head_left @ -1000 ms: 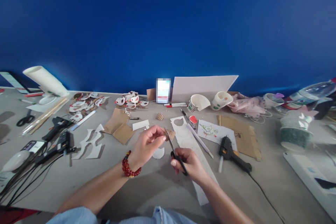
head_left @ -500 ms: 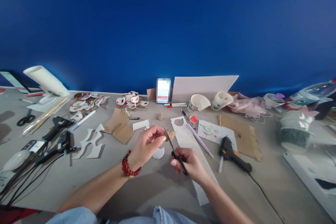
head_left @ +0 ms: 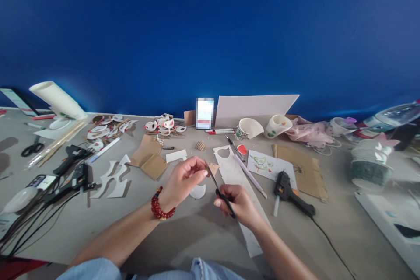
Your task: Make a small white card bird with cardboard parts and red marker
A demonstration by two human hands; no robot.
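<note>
Small brown cardboard piece (head_left: 214, 168) is showing at the blades of the scissors (head_left: 227, 204), and the left hand (head_left: 183, 180) is pinching it between closed thumb and fingertips. The right hand (head_left: 238, 204) is curling around the handles of the scissors; how far the blades are parting, I cannot tell. Left of the scissors, a white paper cutout (head_left: 198, 191) is lying; to their right, a black glue gun (head_left: 289, 192) is resting.
</note>
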